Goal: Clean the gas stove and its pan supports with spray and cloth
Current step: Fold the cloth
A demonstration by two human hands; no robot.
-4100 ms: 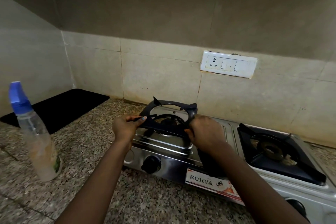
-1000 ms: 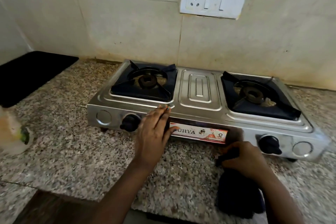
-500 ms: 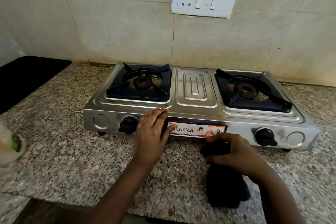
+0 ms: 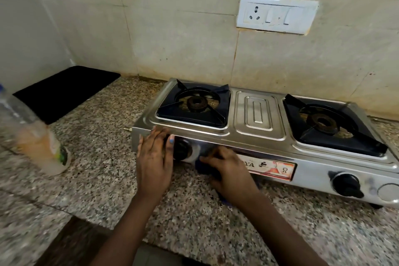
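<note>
Two hands are at the front of the gas stove [image 4: 257,112], which stands on the granite counter [image 4: 103,136] near the tiled wall. The left hand [image 4: 154,162] lies flat with straight fingers against the left end of the front panel, just beside the left knob [image 4: 182,150]. The right hand [image 4: 226,170] is curled round a dark cloth [image 4: 205,168] and presses it on the panel to the right of that knob. Both black pan supports, the left one [image 4: 194,106] and the right one [image 4: 330,125], sit in their places over the burners.

The stove looks like thin steel sheet, stiff but probably light, so I think it can slide on the smooth stone when it is rubbed; the flat hand at the corner is a good place to steady it. The supports seem rigid and heavier, best lifted by their outer frame. The cloth is soft and folds easily. The spray bottle [image 4: 32,136], blurred at the left, looks like thin plastic, to be taken by its body
</note>
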